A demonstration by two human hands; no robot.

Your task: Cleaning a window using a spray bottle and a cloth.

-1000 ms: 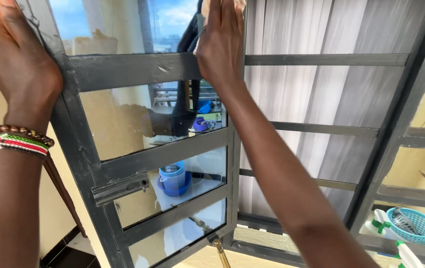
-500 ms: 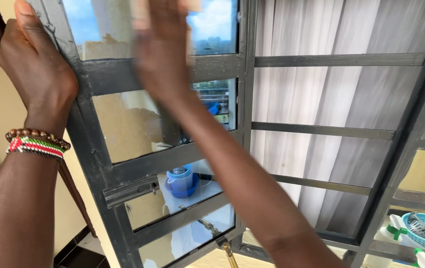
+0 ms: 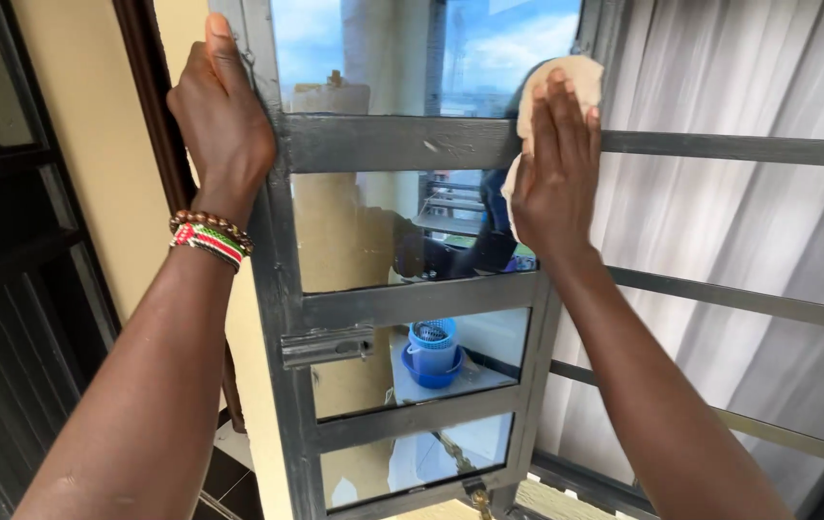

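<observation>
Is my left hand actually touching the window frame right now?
Touching. The head view shows the left hand wrapped around the outer edge of the grey metal window frame, fingers lying flat up its side with no gap.

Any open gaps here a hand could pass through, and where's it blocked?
Open gaps lie between the grey grille bars right of the window sash, backed only by the white curtain. The sash panes are glazed, so nothing passes there. Crowded: the left hand grips the sash's outer edge, and the right hand presses a beige cloth at its inner edge.
</observation>
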